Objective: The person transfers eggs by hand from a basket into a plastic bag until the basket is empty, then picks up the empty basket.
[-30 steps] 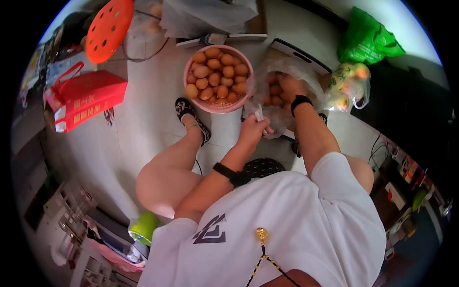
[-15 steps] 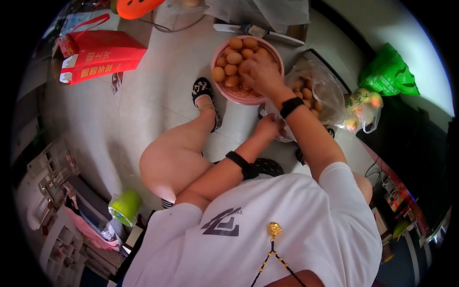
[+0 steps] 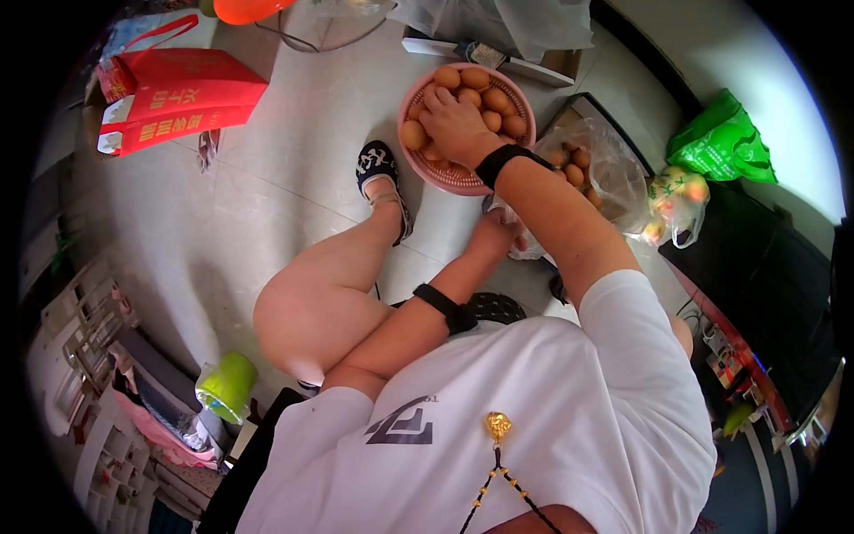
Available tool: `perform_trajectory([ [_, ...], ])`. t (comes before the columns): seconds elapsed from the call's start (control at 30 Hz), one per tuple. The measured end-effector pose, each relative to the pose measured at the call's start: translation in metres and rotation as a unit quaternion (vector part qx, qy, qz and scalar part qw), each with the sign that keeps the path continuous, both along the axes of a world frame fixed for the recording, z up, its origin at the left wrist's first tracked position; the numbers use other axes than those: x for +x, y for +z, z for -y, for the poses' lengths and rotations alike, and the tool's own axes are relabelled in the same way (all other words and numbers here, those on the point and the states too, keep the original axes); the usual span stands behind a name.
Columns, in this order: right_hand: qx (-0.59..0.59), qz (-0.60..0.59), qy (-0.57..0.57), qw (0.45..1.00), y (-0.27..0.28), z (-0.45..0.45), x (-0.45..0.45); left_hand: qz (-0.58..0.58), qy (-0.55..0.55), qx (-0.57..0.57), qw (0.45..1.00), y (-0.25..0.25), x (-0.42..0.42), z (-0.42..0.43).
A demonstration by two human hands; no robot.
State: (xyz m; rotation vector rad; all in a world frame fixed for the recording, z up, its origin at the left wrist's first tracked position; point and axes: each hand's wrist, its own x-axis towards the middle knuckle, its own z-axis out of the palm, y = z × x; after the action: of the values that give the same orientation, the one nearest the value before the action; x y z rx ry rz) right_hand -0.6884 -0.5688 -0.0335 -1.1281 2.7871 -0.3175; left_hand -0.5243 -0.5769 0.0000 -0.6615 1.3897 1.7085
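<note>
Basket: round, pink, open-weave plastic colander (image 3: 463, 184), upright on the tiled floor (image 3: 294, 191), holding a heap of brown eggs (image 3: 475, 78).

Right hand (image 3: 454, 125): palm down inside the rim, on the heap. Fingers somewhat spread and bent downward over the eggs; eggs lie beneath and around them, some beyond the fingertips, one beside the hand at the left of the basket. Whether an egg is gripped under the palm cannot be told.

Left hand (image 3: 500, 231): low, at the near edge of a clear plastic bag (image 3: 620, 182). Fingers curled in against the film; how tightly they close cannot be told.

Plastic bag: open and crumpled, just right of the basket, with more brown eggs inside, partly covered by the right forearm.

Surroundings: green carrier bag (image 3: 722, 141) and clear bag of fruit (image 3: 680, 200) to the right; red gift bag (image 3: 187, 100) well apart at left.
</note>
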Motion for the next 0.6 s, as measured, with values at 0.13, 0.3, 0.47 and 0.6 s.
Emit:
perform_trajectory([
  [0.13,0.009,0.028,0.031,0.999,0.011,-0.004,-0.005,-0.003,-0.004,-0.014,1.0,0.001,0.0,0.001],
  [0.3,-0.004,0.035,0.047,0.998,0.011,-0.006,-0.01,-0.014,-0.017,-0.013,1.0,-0.008,0.002,0.001],
  [0.47,0.019,0.03,0.041,0.999,0.013,-0.01,-0.008,-0.006,-0.004,-0.006,1.0,-0.002,0.003,0.0],
  [0.6,-0.138,0.068,-0.034,0.988,0.021,-0.025,0.0,-0.004,-0.031,-0.033,0.999,-0.009,0.003,-0.001],
])
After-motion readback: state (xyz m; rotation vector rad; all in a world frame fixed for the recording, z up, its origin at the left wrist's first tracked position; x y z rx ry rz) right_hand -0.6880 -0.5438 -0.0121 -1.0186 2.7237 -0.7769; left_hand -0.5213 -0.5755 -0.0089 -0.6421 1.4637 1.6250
